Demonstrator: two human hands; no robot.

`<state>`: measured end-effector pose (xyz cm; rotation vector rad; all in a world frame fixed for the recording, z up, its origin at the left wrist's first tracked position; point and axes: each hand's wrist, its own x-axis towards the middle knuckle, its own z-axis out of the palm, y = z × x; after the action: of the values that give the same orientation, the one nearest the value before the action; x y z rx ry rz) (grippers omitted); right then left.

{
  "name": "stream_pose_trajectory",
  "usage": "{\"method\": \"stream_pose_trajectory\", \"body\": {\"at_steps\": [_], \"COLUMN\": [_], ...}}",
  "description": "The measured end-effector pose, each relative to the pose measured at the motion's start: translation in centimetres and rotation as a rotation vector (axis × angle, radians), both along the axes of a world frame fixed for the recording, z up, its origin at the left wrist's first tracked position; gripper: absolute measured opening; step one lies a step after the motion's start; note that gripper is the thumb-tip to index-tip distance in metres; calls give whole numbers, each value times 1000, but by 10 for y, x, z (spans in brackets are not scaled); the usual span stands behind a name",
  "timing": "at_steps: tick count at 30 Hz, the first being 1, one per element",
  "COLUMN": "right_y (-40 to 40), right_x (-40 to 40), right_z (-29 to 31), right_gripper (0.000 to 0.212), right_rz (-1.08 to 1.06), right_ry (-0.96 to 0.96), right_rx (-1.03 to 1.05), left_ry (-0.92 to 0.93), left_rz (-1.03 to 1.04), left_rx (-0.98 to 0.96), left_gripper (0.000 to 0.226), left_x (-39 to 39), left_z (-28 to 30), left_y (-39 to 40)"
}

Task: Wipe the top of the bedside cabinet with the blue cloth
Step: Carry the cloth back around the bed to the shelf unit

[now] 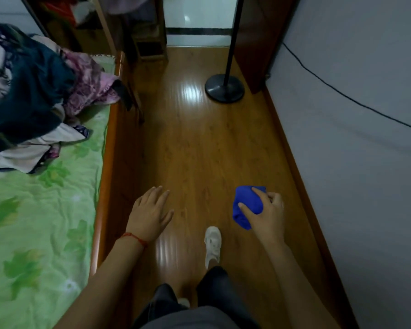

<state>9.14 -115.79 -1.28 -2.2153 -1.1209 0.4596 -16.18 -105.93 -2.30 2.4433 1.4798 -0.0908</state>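
The blue cloth (246, 206) is bunched up in my right hand (265, 214), which grips it with thumb and fingers above the wooden floor at the lower right. My left hand (150, 213) hangs palm down with its fingers spread and nothing in it, close to the bed's wooden side rail; a red string circles its wrist. No bedside cabinet shows clearly; a small wooden piece of furniture (150, 47) stands at the far end of the bed, dark and blurred.
A bed with a green flowered sheet (38, 222) and a heap of clothes (33, 91) fills the left. A grey wall (354, 150) with a black cable runs along the right. A black pole stand's round base (224, 88) sits on the floor ahead. My white shoe (212, 243) steps forward.
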Motion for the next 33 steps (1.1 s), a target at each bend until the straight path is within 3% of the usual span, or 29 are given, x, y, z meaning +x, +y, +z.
{"method": "stream_pose_trajectory", "body": {"at_steps": [4,9,17,28,33], "right_y": [76,160,291,553,651], "right_x": [42,95,133,152,164], "right_z": [1,8,2,8,15], "right_gripper": [51,51,55,52,47], "right_rz": [42,134,190,147,167], "right_ry": [14,16,6,87,90], "right_rx": [2,-11,-35,-22,-9], "left_ry": [63,-9,-10,-54,-83], "left_rz": [32,106,176,96,124], "left_rx": [0,25,-2,66,70], "left_gripper": [60,59,59,50,56], "left_x": [45,91,118,143,154], "left_z": [4,16,9,2,7], "left_y": [63,137,258,526,626]}}
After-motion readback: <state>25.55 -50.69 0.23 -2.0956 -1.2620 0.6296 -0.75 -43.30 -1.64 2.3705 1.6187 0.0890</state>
